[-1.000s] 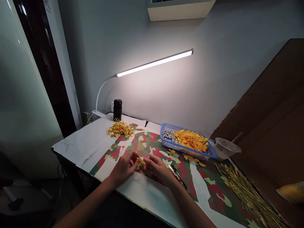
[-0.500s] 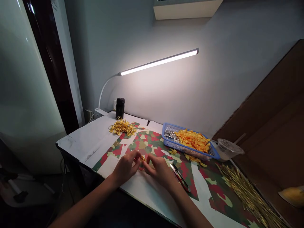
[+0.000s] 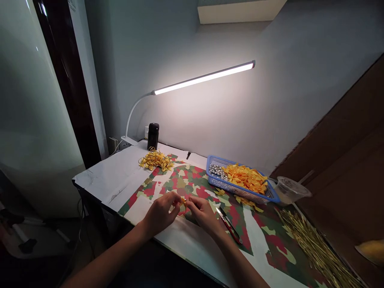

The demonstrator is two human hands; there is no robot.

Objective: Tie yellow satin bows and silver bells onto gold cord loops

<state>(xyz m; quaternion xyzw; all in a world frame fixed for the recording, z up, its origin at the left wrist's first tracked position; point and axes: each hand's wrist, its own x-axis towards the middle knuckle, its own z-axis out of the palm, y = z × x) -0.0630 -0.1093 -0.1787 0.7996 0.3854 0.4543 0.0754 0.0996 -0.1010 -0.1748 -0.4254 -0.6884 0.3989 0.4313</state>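
Note:
Near the front of the table, my left hand [image 3: 163, 210] pinches a small golden-yellow ribbon piece [image 3: 183, 202] between thumb and fingers. A thin golden loop hangs from it just above the tabletop. Close on the right, my right hand [image 3: 204, 214] has thumb and fingertips pressed together at the piece's other side, by the loop. The fingers partly cover the piece, so its exact shape is unclear. Beyond the hands lies a heap of similar yellow ribbon pieces with golden cords [image 3: 156, 160].
A blue plastic basket [image 3: 240, 189] holds silver beads or bells [image 3: 217, 171] and yellow ribbon pieces [image 3: 246, 178]. Slim pointed tools with red and dark handles [image 3: 230, 228], a bundle of golden cords [image 3: 315, 244], a clear tub [image 3: 292, 188], a black bottle [image 3: 153, 137] and a lamp [image 3: 204, 77] surround the camouflage sheet.
My hands have drawn slightly apart, and the ribbon piece with its thin loop now shows between them. The whole view has shifted a little.

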